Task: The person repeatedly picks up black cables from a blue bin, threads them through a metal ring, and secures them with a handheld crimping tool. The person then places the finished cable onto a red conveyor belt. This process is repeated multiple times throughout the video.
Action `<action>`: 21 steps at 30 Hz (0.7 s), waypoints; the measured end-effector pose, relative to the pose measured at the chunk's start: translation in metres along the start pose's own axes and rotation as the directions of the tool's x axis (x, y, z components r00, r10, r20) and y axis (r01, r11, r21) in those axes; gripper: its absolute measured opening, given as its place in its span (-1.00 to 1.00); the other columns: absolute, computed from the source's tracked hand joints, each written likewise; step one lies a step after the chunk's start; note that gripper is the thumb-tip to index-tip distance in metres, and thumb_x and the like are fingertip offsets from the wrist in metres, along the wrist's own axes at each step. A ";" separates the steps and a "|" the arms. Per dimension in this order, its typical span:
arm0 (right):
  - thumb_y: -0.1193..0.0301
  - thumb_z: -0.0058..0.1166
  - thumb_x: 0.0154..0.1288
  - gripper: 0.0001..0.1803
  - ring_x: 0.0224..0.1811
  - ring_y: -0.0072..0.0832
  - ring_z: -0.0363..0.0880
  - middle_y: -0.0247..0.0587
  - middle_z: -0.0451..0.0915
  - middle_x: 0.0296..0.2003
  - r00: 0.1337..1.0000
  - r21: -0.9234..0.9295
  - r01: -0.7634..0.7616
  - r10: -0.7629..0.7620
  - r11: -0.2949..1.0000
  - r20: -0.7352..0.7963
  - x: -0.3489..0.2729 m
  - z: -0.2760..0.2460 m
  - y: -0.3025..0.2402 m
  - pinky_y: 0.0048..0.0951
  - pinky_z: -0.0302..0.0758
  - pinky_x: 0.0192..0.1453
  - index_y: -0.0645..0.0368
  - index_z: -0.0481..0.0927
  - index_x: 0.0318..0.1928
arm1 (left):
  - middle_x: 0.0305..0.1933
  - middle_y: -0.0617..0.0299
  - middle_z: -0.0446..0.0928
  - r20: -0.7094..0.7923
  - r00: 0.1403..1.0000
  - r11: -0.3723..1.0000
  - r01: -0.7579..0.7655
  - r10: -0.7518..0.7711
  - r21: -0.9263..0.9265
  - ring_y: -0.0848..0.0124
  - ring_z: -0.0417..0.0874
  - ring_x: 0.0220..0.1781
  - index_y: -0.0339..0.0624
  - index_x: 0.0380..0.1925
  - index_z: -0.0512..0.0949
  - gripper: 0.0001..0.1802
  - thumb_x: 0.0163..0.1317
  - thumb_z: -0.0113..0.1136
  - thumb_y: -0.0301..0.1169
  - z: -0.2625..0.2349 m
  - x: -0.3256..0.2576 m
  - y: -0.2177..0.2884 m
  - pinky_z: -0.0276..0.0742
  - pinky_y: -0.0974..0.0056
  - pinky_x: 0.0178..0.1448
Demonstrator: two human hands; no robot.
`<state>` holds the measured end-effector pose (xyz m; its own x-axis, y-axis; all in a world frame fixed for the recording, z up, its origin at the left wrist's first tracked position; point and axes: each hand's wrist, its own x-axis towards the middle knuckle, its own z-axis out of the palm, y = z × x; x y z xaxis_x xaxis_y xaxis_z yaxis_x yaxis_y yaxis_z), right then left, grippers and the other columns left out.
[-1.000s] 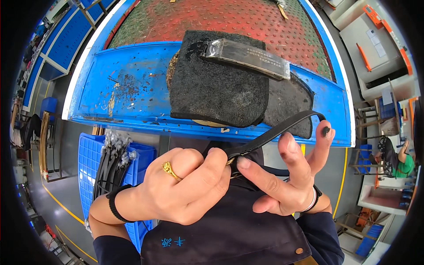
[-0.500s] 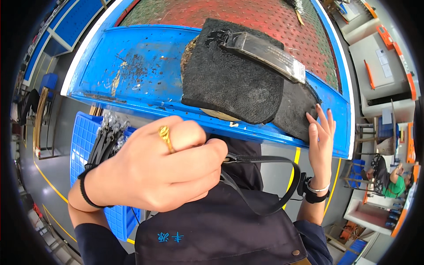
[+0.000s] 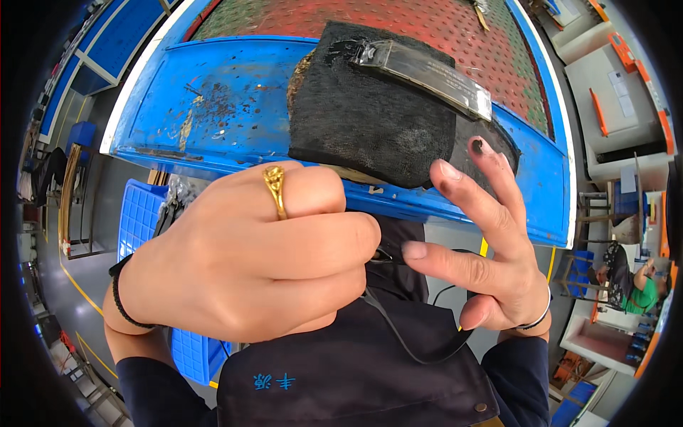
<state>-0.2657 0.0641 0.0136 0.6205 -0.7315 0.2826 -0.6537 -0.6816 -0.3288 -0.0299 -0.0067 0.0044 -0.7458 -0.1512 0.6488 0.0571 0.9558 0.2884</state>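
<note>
My left hand (image 3: 256, 256), with a gold ring and a black wristband, is closed in a fist around one end of a thin black strap (image 3: 390, 320). A bit of metal shows beside its fingertips. The strap hangs in a loop in front of my dark apron (image 3: 320, 370). Beside it my right hand (image 3: 498, 242) is open, fingers spread, with dark smudges on the fingertips. Part of the loop passes behind this hand; I cannot tell whether they touch. Beyond both hands a black textured pad (image 3: 370, 114) lies on the blue bench (image 3: 235, 92).
A long clear-and-grey block (image 3: 427, 78) rests across the pad. A thin dark sheet lies under the pad's right side. Left below the bench stands a blue plastic crate (image 3: 139, 213) with several straps. A red studded mat (image 3: 398, 18) covers the bench's far part. Another person (image 3: 640, 288) is far right.
My right hand has come from the dark sheet on the bench toward my left hand and the strap. My left hand, still closed on the strap, has shifted slightly right.
</note>
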 end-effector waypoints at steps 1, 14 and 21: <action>-0.26 -0.57 0.16 -0.28 0.27 0.05 0.05 0.02 0.31 0.13 1.000 0.001 0.013 -0.013 1.000 0.006 0.001 0.001 0.000 0.03 -0.13 0.29 -0.15 0.61 -0.15 | -0.44 0.19 0.45 -0.004 1.000 1.000 0.001 -0.001 0.000 0.33 0.40 -0.56 -0.27 -0.68 0.49 -0.82 -0.39 0.19 -0.43 0.000 -0.001 0.000 0.29 0.36 -0.53; -0.05 -0.47 0.31 -0.42 0.30 0.00 -0.02 0.06 0.22 0.18 0.967 0.099 -0.197 0.210 0.975 -0.142 -0.010 0.001 0.018 -0.06 -0.18 0.33 0.01 0.50 0.01 | -0.46 0.22 0.44 0.019 0.998 0.998 0.054 -0.053 -0.026 0.32 0.39 -0.55 -0.24 -0.69 0.49 -0.81 -0.48 0.16 -0.48 -0.002 -0.003 -0.002 0.31 0.36 -0.53; 0.11 -0.28 0.27 -0.53 0.31 -0.03 -0.04 -0.08 0.23 0.19 0.802 -0.406 -0.560 0.595 0.722 -0.048 -0.060 0.027 0.058 -0.05 -0.15 0.32 0.12 0.50 -0.01 | -0.48 0.25 0.45 0.053 0.982 0.977 0.188 -0.183 -0.096 0.32 0.39 -0.57 -0.17 -0.69 0.47 -0.75 -0.59 0.05 -0.59 -0.012 -0.011 -0.007 0.30 0.36 -0.54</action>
<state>-0.3294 0.0695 -0.0468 0.0879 -0.9933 0.0745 -0.9954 -0.0904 -0.0303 -0.0141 -0.0149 0.0032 -0.7779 -0.3102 0.5464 -0.0204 0.8817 0.4715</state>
